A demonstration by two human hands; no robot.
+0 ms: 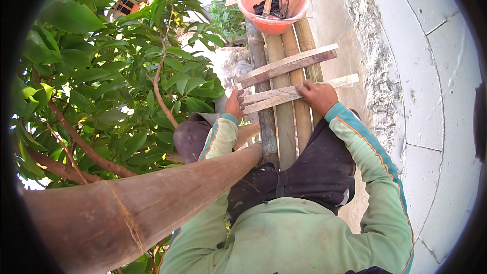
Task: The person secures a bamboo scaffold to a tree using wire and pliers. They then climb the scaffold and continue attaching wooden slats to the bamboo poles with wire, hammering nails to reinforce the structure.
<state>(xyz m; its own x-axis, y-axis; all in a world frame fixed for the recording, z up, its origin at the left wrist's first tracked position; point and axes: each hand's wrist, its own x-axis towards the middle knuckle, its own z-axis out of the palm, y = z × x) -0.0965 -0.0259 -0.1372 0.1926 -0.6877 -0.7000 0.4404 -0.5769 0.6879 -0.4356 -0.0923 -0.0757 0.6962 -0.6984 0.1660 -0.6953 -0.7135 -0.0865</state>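
Observation:
Thin wooden strips (pixel 271 98) lie crosswise over several bamboo poles in front of me. My right hand (pixel 318 97) grips them right of the middle, fingers bent over the top edge. At their left end is my left hand (pixel 234 104), its thumb up and its fingers closed about the ends, partly hidden. Just beyond, a thicker pair of wooden strips (pixel 289 64) also rests across the bamboo poles (pixel 286 137), apart from my right hand.
A red plastic bucket (pixel 274 26) with several tool handles stands on the poles ahead. A thick bamboo post (pixel 152 198) slants past my left arm. Leafy branches (pixel 101 101) crowd the left side. On the right runs a pale block wall (pixel 426 111) with rough mortar along its edge.

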